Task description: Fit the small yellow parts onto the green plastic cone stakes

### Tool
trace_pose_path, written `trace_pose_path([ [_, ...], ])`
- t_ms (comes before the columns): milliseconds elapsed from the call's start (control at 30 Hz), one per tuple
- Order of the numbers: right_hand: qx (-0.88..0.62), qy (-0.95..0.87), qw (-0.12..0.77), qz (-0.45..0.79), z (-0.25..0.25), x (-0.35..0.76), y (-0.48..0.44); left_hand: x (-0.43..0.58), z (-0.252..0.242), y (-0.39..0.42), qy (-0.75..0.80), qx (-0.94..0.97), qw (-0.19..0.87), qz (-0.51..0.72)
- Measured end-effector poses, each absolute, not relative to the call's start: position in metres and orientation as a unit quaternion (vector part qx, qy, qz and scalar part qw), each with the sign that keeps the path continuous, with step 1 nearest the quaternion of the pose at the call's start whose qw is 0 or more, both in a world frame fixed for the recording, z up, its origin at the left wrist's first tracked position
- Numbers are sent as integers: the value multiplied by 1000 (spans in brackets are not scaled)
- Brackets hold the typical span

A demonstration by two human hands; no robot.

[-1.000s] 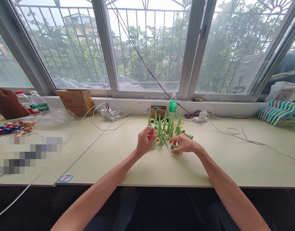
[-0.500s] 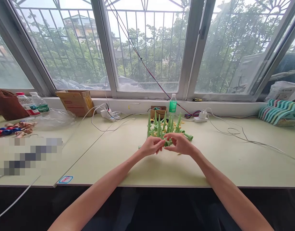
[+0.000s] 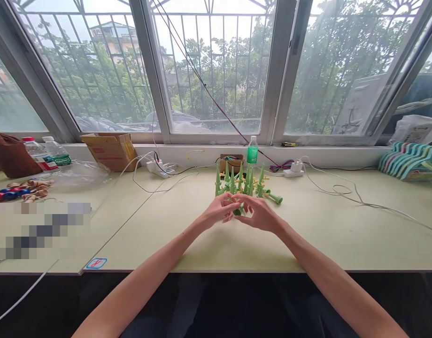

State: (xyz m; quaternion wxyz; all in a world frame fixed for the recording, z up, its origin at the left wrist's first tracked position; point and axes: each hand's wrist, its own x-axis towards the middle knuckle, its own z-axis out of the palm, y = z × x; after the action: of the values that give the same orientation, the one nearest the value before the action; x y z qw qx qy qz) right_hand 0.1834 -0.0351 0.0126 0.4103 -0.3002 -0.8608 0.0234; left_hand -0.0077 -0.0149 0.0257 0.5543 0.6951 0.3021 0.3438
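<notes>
In the middle of the table, my left hand (image 3: 220, 207) and my right hand (image 3: 260, 212) meet at the fingertips. Between them shows the round, dark-mouthed end of a green plastic tube-like piece (image 3: 238, 212). My right thumb and fingers curve around it. The left fingers are closed at the same spot, and what they pinch is hidden. Just behind stand several green pointed spires (image 3: 260, 180) with small yellow parts among them. One green tube with a flared end (image 3: 276, 199) lies on its side to the right of the group.
Behind the spires are a small brown box (image 3: 231, 163) and a green-labelled bottle (image 3: 252, 150). Power strips (image 3: 161, 168) and white cables lie along the back. Teal hangers (image 3: 409, 162) stand far right. At left are a cardboard box (image 3: 109, 151), bottles and wooden toys (image 3: 22, 191).
Both hands have shifted slightly left and drawn closer together, with the green piece between them moving left too. The spires behind stay in place.
</notes>
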Motion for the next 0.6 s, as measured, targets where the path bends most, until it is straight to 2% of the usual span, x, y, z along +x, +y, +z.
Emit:
trace_pose_path([
  [167,-269,-859,435,29,16,183,-39,-12,31,-14,283,661,592,365],
  [367,-262,-791,551,-39,12,182,-38,-18,40,-10,260,606,619,426],
  [467,-276,-823,490,-76,8,177,-37,-19,43,-9,241,589,626,451],
  [600,-291,-895,317,-117,5,163,-41,-21,46,-9,227,577,639,454],
])
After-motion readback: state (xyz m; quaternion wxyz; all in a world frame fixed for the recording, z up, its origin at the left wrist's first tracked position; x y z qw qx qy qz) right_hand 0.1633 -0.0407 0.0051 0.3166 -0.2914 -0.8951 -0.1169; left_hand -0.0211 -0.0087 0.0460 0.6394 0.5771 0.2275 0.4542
